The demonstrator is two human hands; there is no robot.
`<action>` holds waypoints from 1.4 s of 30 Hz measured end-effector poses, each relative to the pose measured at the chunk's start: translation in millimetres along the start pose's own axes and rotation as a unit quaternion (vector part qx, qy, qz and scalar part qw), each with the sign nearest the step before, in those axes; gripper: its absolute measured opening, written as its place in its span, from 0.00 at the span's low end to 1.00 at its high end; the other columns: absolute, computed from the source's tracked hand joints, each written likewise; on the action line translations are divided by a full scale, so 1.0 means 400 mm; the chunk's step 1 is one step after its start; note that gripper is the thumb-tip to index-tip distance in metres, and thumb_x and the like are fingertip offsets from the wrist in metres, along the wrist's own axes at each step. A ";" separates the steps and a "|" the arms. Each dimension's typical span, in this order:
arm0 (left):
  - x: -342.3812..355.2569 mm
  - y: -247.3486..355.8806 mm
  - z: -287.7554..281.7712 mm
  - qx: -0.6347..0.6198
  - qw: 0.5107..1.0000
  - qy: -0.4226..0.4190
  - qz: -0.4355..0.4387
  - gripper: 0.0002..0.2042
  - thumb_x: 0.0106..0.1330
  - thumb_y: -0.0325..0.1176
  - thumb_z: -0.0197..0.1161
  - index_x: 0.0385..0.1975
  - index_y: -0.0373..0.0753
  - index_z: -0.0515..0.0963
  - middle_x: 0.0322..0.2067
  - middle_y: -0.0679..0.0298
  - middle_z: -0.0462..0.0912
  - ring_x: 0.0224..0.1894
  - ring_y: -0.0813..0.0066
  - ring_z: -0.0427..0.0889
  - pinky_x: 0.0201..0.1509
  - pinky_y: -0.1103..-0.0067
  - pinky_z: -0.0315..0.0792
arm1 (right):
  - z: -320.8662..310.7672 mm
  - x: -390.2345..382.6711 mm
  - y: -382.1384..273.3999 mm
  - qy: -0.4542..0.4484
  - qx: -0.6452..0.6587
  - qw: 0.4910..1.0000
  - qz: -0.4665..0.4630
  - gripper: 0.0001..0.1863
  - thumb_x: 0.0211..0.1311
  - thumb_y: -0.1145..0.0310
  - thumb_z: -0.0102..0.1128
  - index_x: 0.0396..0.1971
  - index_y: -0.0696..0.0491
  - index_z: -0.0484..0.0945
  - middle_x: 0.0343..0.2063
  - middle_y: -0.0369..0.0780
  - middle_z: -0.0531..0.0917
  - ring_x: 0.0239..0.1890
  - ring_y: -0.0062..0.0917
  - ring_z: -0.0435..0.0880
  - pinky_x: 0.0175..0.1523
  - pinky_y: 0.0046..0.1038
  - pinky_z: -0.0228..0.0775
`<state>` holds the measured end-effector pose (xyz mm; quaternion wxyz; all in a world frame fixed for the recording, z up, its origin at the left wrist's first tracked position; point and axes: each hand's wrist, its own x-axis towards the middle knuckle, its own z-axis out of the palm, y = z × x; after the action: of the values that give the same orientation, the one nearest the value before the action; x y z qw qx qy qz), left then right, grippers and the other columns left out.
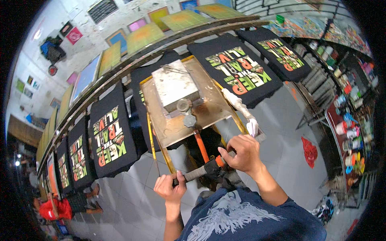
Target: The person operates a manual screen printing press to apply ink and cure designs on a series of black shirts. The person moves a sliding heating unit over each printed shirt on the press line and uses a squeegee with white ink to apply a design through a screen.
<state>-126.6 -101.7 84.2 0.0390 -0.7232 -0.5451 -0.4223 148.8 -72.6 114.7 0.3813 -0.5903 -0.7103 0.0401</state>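
Observation:
My left hand (170,186) is wrapped round the left part of a grey handlebar (195,173). My right hand (243,154) grips the right part of that bar, beside a small orange fitting (219,161). An orange tube (200,145) runs from the bar up to a wheeled-frame device with a flat metal plate (169,132), yellow side rails and a pale box (171,80) on top. A pale cloth-wrapped lever (235,100) lies along the right rail. Black shirts with green and orange prints (108,136) lie on boards on both sides of the device.
A long rail (146,50) holds screen frames (144,38) behind the shirts. More shirts (273,52) extend right. A cluttered table of pots (343,136) stands right, near a red bag (309,152) on the grey floor. A person in red (60,207) is at lower left.

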 end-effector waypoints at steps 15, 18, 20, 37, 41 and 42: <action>-0.004 -0.001 -0.001 0.000 0.996 0.080 -0.026 0.12 0.57 0.35 0.77 0.17 0.45 0.79 0.16 0.66 0.79 0.17 0.67 0.77 0.23 0.72 0.69 | 0.121 0.290 -0.105 -0.143 -0.045 0.969 -0.196 0.13 0.53 0.68 0.73 0.37 0.57 0.82 0.40 0.45 0.81 0.46 0.43 0.80 0.52 0.41 0.74; -0.003 0.005 -0.004 -0.002 0.996 0.087 -0.035 0.12 0.57 0.36 0.77 0.18 0.44 0.80 0.16 0.66 0.79 0.18 0.68 0.78 0.23 0.72 0.70 | 0.099 0.295 -0.113 -0.156 -0.027 0.970 -0.185 0.13 0.53 0.72 0.72 0.39 0.56 0.83 0.39 0.44 0.82 0.48 0.43 0.80 0.52 0.42 0.74; -0.010 -0.001 -0.007 -0.006 0.995 0.090 -0.042 0.12 0.57 0.36 0.77 0.18 0.44 0.80 0.16 0.65 0.78 0.17 0.67 0.78 0.22 0.72 0.69 | 0.100 0.299 -0.131 -0.170 -0.017 0.969 -0.180 0.14 0.52 0.73 0.73 0.39 0.57 0.82 0.40 0.44 0.82 0.48 0.43 0.80 0.53 0.42 0.74; -0.025 -0.005 0.013 0.061 0.987 0.138 -0.057 0.13 0.57 0.39 0.73 0.15 0.47 0.77 0.13 0.65 0.74 0.16 0.64 0.76 0.22 0.70 0.69 | 0.038 -0.015 -0.102 -0.115 0.266 0.872 -0.395 0.13 0.54 0.66 0.77 0.38 0.50 0.84 0.38 0.40 0.86 0.39 0.35 0.85 0.41 0.37 0.80; 0.005 0.014 0.011 0.065 0.987 0.130 -0.068 0.12 0.56 0.39 0.73 0.15 0.47 0.78 0.12 0.66 0.75 0.16 0.66 0.78 0.22 0.70 0.69 | 0.073 -0.266 0.039 -0.341 0.331 0.789 -0.389 0.09 0.59 0.63 0.74 0.29 0.50 0.82 0.28 0.37 0.82 0.33 0.33 0.83 0.35 0.36 0.78; -0.002 0.010 0.010 0.067 0.987 0.129 -0.070 0.12 0.56 0.39 0.73 0.15 0.46 0.78 0.12 0.66 0.75 0.16 0.65 0.77 0.22 0.70 0.69 | 0.105 -0.319 0.089 -0.394 0.288 0.778 -0.396 0.10 0.60 0.62 0.73 0.29 0.50 0.82 0.28 0.38 0.82 0.33 0.34 0.84 0.35 0.36 0.78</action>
<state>-121.0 -101.8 82.8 0.1273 -0.6185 -0.6120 -0.4762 154.2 -156.1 4.0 0.2030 -0.0523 -0.9248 0.3176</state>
